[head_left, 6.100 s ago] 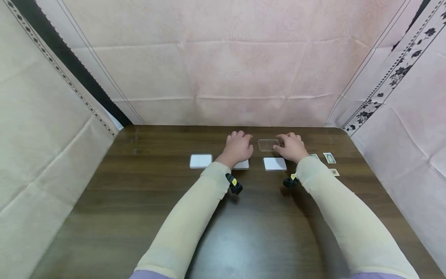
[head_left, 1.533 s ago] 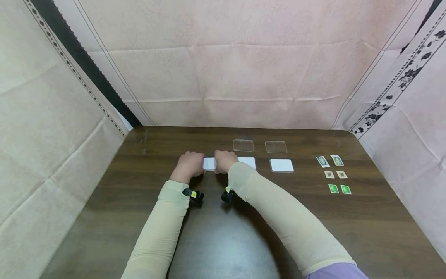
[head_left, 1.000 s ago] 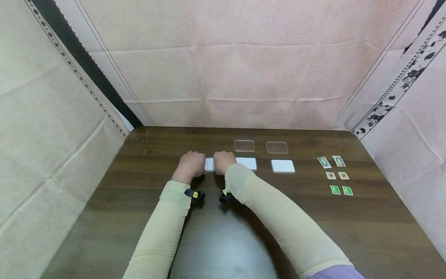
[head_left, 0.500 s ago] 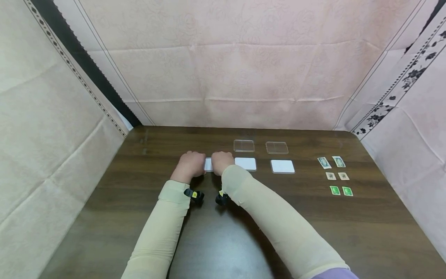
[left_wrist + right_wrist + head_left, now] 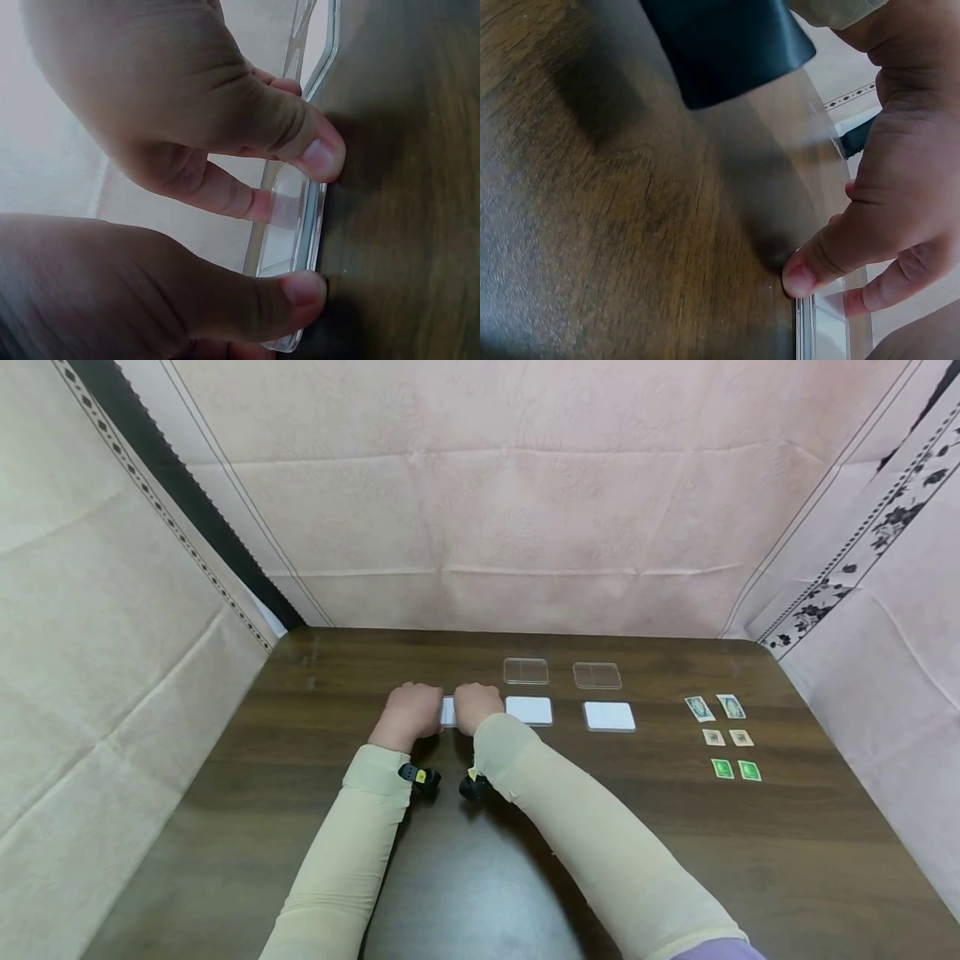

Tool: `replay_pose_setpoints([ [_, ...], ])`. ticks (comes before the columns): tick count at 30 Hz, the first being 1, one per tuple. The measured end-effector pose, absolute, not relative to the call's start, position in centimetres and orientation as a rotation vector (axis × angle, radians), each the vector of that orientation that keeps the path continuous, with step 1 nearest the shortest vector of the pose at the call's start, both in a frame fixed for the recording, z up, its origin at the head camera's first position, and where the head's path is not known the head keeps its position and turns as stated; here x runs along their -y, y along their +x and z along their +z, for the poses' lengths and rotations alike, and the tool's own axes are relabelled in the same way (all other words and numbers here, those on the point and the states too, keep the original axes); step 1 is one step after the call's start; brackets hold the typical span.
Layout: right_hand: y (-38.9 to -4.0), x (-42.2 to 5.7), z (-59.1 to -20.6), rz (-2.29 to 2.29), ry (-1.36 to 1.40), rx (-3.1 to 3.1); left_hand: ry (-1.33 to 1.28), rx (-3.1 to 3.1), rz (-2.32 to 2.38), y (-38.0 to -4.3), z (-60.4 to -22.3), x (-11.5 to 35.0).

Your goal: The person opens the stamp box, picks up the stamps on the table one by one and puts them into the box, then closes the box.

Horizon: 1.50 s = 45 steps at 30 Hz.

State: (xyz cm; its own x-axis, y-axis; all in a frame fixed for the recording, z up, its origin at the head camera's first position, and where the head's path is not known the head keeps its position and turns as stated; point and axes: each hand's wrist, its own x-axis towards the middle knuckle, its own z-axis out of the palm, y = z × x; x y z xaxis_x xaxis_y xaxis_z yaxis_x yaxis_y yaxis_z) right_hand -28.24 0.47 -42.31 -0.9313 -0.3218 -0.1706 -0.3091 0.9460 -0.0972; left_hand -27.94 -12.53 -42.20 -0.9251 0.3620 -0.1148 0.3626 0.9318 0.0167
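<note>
A flat clear plastic case with a white base (image 5: 448,712) lies on the table, largely covered by both hands in the head view. My left hand (image 5: 411,714) pinches its left end, thumb along the front edge. Close beside it, my right hand (image 5: 478,708) pinches the same case; in the left wrist view its thumb (image 5: 319,157) presses the front edge and a fingertip lies on the clear top. The right wrist view shows the left thumb (image 5: 801,279) at the near corner. To the right sit a white-bottomed case (image 5: 528,711) and another such case (image 5: 609,717).
Behind those cases lie a clear, thin plastic lid (image 5: 526,671) and a second lid (image 5: 597,676). At the right are small picture cards (image 5: 700,708), smaller cards (image 5: 713,737) and green cards (image 5: 723,768), in pairs. A pale curtain (image 5: 480,527) rises behind the table.
Since the oldest frame both hands have moved left onto the leftmost case, uncovering the left lid and cards. Recently the right hand has shifted slightly left along the case; the left stays put.
</note>
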Motion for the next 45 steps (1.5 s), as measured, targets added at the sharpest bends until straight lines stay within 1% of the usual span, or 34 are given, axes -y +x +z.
replay_pose_setpoints([
  [13,-27.6,-0.3,-41.6,-0.107,-0.491,-2.936,0.55,-2.964,0.005,-28.3,-42.5,12.6],
  [24,-27.9,-0.2,-42.2,-0.055,-0.484,-2.925,0.574,-2.954,0.001,-28.4,-42.5,12.4],
  [34,-28.5,-0.4,-42.1,-0.165,-0.412,-2.868,0.503,-2.94,0.08,-28.4,-42.4,12.8],
  [45,-29.3,-0.7,-42.2,-0.243,-0.392,-2.825,0.359,-2.916,0.333,-28.4,-42.0,13.2],
])
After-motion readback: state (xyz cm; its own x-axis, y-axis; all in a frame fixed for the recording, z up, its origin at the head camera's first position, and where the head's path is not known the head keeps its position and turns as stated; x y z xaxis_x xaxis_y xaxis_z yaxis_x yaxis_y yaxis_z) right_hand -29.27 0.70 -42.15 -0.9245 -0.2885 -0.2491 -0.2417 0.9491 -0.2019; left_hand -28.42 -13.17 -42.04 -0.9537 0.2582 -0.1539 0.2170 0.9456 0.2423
